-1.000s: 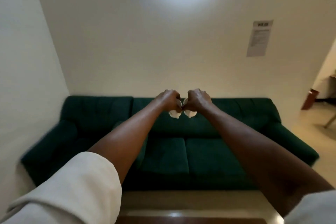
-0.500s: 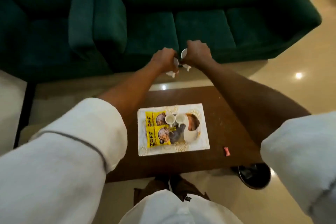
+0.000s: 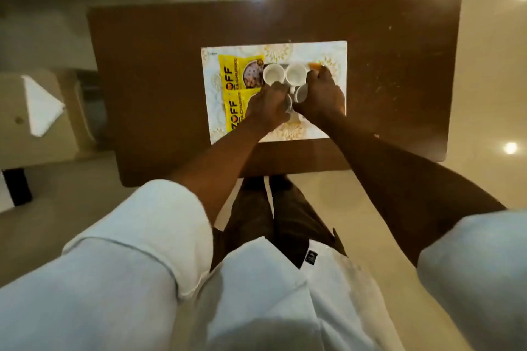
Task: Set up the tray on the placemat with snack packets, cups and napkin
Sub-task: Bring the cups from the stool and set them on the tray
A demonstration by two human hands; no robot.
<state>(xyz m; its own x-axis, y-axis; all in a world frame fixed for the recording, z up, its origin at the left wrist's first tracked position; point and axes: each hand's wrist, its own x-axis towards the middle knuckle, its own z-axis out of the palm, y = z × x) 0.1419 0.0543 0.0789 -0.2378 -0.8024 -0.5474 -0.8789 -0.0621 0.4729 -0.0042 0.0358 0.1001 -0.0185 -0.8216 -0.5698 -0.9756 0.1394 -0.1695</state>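
The tray [image 3: 313,65] sits on the white patterned placemat [image 3: 319,48] in the middle of my brown table [image 3: 159,65], and only an orange corner of it shows past my knuckles. Two yellow snack packets [image 3: 232,88] lie along its left side, one above the other. Two white cups [image 3: 273,73] stand side by side at the far edge. My left hand [image 3: 266,107] is curled around a third cup [image 3: 288,104], and my right hand [image 3: 323,97] is closed around a fourth cup [image 3: 301,93], both just nearer than the standing pair. A folded white napkin [image 3: 40,105] lies well apart on a pale surface to the left.
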